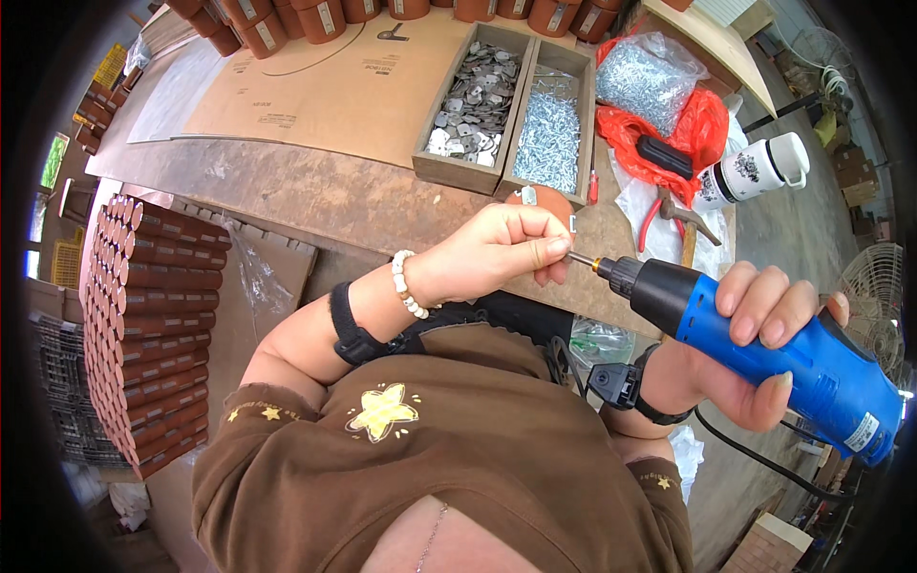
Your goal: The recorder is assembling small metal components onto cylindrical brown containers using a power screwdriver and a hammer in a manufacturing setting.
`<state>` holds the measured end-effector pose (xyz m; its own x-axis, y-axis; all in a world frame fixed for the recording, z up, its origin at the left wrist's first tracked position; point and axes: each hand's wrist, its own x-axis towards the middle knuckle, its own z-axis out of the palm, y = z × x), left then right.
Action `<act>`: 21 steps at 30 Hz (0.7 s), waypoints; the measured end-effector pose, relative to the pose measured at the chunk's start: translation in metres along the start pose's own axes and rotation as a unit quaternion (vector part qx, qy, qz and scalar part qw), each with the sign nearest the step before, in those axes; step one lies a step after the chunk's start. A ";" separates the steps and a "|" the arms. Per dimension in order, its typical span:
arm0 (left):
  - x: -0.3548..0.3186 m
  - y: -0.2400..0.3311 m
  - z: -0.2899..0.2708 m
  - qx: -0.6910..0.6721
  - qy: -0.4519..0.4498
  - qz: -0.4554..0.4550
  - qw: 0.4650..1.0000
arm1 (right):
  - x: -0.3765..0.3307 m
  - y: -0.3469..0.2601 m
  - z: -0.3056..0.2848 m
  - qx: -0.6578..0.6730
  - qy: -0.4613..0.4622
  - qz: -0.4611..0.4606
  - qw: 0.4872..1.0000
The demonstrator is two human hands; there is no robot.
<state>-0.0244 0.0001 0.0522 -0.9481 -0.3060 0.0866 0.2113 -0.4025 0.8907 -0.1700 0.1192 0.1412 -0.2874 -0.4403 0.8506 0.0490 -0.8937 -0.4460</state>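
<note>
Over a worn workbench point(315, 196), right hand point(755, 349) wraps the blue electric screwdriver point(764, 349); left hand point(497, 253) pinches its bit point(581, 259).

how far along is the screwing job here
Done: stacked brown pieces fill the left rack. In hand: the right hand holds the blue electric screwdriver while the left hand pinches at its bit. Left: wooden trays of screws and metal plates remain well filled.

Brown short-sleeved top point(458, 449) with yellow star print point(382, 411), white bead bracelet point(406, 285) and black band point(351, 329) on left wrist, black strap point(659, 413) on right wrist, thin necklace point(432, 535).
</note>
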 end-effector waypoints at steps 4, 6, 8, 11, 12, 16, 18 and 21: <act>-0.001 -0.002 0.002 0.026 0.030 0.003 0.999 | -0.004 0.004 -0.003 0.004 0.001 0.006 1.000; 0.000 -0.003 0.001 0.058 0.021 0.011 0.998 | -0.005 0.003 -0.004 0.000 0.003 0.004 1.000; 0.003 -0.001 0.000 0.089 0.010 0.017 0.996 | -0.006 0.003 -0.006 -0.007 0.022 0.004 1.000; 0.005 0.005 -0.005 0.211 0.038 0.086 0.973 | -0.007 0.003 -0.010 -0.016 0.051 0.002 0.999; 0.006 0.007 -0.007 0.297 0.106 0.141 0.938 | -0.007 0.002 -0.012 -0.021 0.063 -0.001 0.998; 0.002 0.002 -0.013 0.485 0.237 0.180 0.822 | -0.008 0.001 -0.015 -0.035 0.078 -0.019 0.996; 0.004 -0.012 -0.013 0.629 0.240 0.179 0.717 | -0.008 -0.002 -0.018 -0.056 0.070 -0.026 0.996; 0.007 -0.022 0.000 0.635 0.219 0.128 0.729 | -0.008 -0.003 -0.016 -0.065 0.087 -0.028 0.994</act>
<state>-0.0356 0.0071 0.0333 -0.6901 -0.5894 0.4201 -0.2863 0.7554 0.5894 -0.1832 0.1270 0.1310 -0.4486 -0.3588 0.8185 -0.0915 -0.8926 -0.4414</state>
